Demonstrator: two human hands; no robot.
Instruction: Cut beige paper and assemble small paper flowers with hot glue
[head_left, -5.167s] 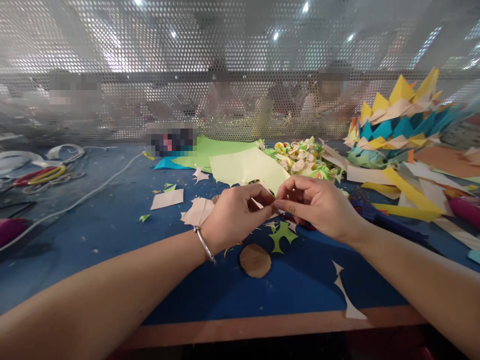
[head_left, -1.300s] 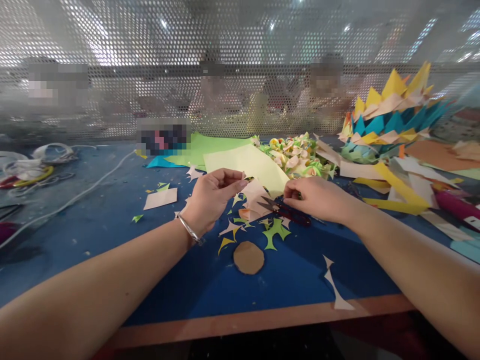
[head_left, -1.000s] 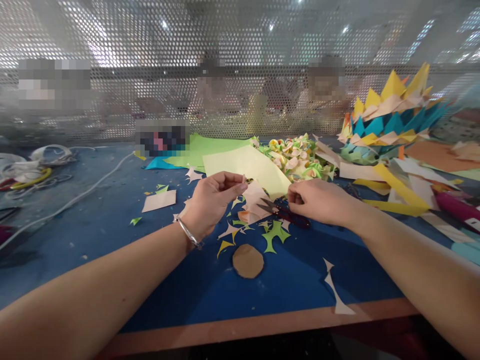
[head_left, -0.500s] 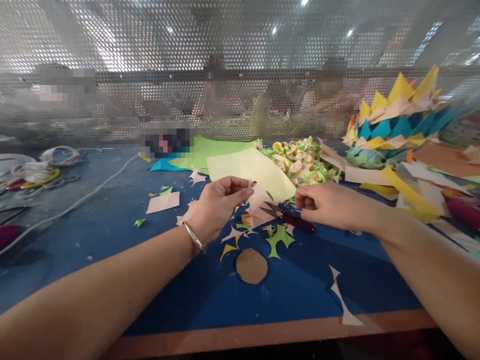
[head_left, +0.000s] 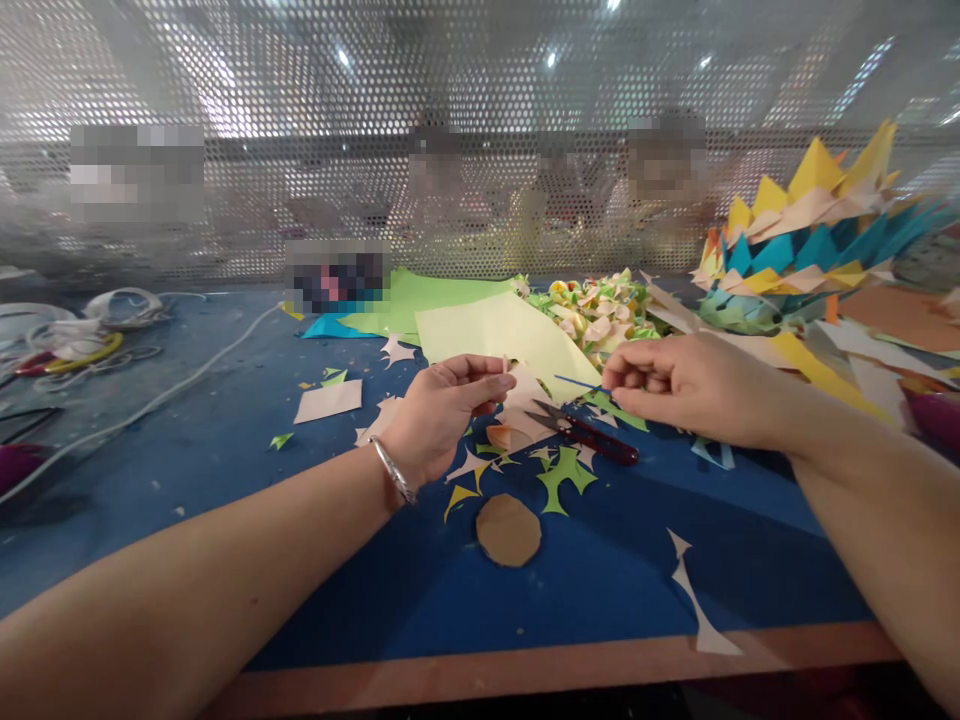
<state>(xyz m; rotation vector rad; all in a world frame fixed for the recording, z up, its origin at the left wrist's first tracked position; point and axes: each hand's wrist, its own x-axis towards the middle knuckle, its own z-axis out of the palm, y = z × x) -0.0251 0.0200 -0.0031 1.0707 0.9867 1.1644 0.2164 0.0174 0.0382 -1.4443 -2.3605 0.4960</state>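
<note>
Peach paper (head_left: 517, 392), thin and jagged-edged, sits pinched between thumb and fingers of the left hand (head_left: 442, 410) above the blue worktop (head_left: 225, 480). The right hand (head_left: 682, 385) grips a slender blue stick (head_left: 577, 382). Red-handled snips (head_left: 592, 436) lie flat beside spiky green scraps (head_left: 564, 475) and a round brown disc (head_left: 508, 529).

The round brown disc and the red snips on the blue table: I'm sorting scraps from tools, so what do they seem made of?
The brown disc looks like matt card or thick paper: flat, dull, with a slightly uneven cut edge. The snips seem to have dark metal blades, thin and pointed, with red handles, probably plastic or coated; the finish is too small to tell.
</note>
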